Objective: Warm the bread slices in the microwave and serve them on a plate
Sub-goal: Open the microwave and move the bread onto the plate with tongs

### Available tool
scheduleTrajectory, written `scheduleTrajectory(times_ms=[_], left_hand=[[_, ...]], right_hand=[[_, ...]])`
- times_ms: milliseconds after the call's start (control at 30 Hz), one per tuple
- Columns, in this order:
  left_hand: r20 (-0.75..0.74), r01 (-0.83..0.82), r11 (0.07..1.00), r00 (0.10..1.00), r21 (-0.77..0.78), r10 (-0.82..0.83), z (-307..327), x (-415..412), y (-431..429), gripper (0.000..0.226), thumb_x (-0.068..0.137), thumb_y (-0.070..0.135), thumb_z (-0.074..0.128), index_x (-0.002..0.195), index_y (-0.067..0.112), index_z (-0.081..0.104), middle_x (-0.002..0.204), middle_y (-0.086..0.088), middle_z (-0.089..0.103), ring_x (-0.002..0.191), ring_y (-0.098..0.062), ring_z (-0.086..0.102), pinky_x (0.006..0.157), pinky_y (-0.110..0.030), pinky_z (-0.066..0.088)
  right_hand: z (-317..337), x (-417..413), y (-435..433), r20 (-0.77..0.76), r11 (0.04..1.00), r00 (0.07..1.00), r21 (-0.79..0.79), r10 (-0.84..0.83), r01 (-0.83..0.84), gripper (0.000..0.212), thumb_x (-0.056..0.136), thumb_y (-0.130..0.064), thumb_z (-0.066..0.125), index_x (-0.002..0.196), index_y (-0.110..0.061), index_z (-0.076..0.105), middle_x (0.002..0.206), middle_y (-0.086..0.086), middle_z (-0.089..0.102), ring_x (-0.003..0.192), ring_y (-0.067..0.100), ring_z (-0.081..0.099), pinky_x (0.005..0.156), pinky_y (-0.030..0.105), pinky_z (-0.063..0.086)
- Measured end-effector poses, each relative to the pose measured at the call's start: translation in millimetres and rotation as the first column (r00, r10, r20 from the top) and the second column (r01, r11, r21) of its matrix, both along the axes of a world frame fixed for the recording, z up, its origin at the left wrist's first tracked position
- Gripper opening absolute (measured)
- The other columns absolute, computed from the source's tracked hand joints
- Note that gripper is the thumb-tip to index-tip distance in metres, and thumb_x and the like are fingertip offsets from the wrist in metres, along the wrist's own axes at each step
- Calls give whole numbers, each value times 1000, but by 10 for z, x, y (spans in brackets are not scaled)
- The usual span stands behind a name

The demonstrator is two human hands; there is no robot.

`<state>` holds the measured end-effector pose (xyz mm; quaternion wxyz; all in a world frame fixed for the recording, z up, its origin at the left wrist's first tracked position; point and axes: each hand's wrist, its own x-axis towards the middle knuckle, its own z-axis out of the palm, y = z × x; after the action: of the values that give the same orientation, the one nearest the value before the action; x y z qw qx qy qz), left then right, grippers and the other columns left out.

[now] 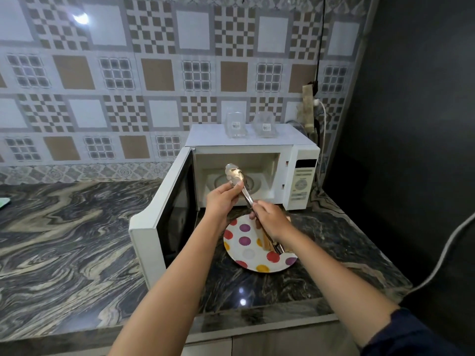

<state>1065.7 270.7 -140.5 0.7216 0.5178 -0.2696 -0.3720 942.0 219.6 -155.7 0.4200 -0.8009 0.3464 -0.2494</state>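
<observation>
The white microwave (300, 160) stands open on the counter, its door (164, 214) swung out to the left. Only the turntable (257, 182) shows inside the cavity. In front of it lies a white plate with coloured dots (244, 242). Tan bread slices (264, 241) rest on the plate, mostly hidden under my right hand. Metal tongs (247, 197) are held above the plate, tips toward the cavity. My left hand (222, 201) pinches them near the tips. My right hand (271, 220) grips their handle.
Two clear plastic containers (235, 124) (266, 124) stand on top of the microwave. A plug and cord (317, 102) hang on the tiled wall at the right. A grey cable (447, 247) crosses the dark right wall. The marbled counter (77, 240) stretches left, with a green item (3, 202) at its edge.
</observation>
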Motion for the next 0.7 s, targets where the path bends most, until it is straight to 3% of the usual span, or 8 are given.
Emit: scheduleTrajectory(times_ms=[100,167,233,300,367,500,633,700], left_hand=[[103,-42,994,994,103,32,-166,71,-91,24,83,31,69,94,10,73,86,-6,69,80,-14,62,79,-26,51],[251,-113,980,966,162,70,-321,86,-150,32,84,41,65,87,10,72,81,-11,65,74,-18,59,70,-31,48],[345,-185,967,931,173,117,-532,67,-194,38,90,40,55,91,4,68,80,-10,64,71,-16,58,65,-29,46],[479,-266,935,869,233,128,-868,89,-197,35,94,38,49,99,8,66,91,-6,68,81,-17,62,74,-31,49],[631,-337,872,774,354,43,-1280,141,-123,30,92,31,51,111,10,62,109,-9,66,102,-24,60,90,-35,47],[728,-435,711,668,552,-156,-1919,135,169,46,90,19,52,132,3,45,137,-16,48,128,-28,43,109,-32,31],[766,-462,699,614,545,-191,-2107,111,274,53,95,26,43,143,8,30,153,-8,28,142,-20,23,115,-28,18],[781,-481,699,598,529,-179,-2124,104,274,53,95,28,43,144,11,30,153,-6,28,142,-19,23,115,-27,18]], right_hand=[[-100,46,-81,-25,1000,1000,5,-6,6,37,99,-29,34,90,-1,57,76,9,49,69,21,45,62,32,34],[-193,74,-170,-70,1000,997,-26,-8,6,37,98,-27,34,98,0,59,80,13,55,73,25,50,63,32,34],[-321,108,-274,-135,999,991,-36,-1,-4,33,98,-25,35,88,-5,58,81,12,59,77,26,53,62,31,35],[-465,150,-376,-187,1000,982,-26,-7,2,32,98,-24,34,70,-17,48,70,1,50,69,19,47,57,27,33],[-629,205,-457,-245,1000,969,-1,-11,11,33,97,-26,33,65,-23,42,67,-3,45,67,17,45,59,30,33],[-981,348,-541,-421,997,907,67,-14,47,43,99,-35,27,98,-7,60,90,12,59,86,30,55,70,31,37],[-1222,483,-563,-535,1000,845,28,12,3,43,100,-24,23,119,0,54,122,21,56,109,36,54,90,37,42],[-1273,534,-585,-545,999,838,-17,-32,27,36,100,-13,25,128,1,45,127,21,52,113,34,53,90,37,43]])
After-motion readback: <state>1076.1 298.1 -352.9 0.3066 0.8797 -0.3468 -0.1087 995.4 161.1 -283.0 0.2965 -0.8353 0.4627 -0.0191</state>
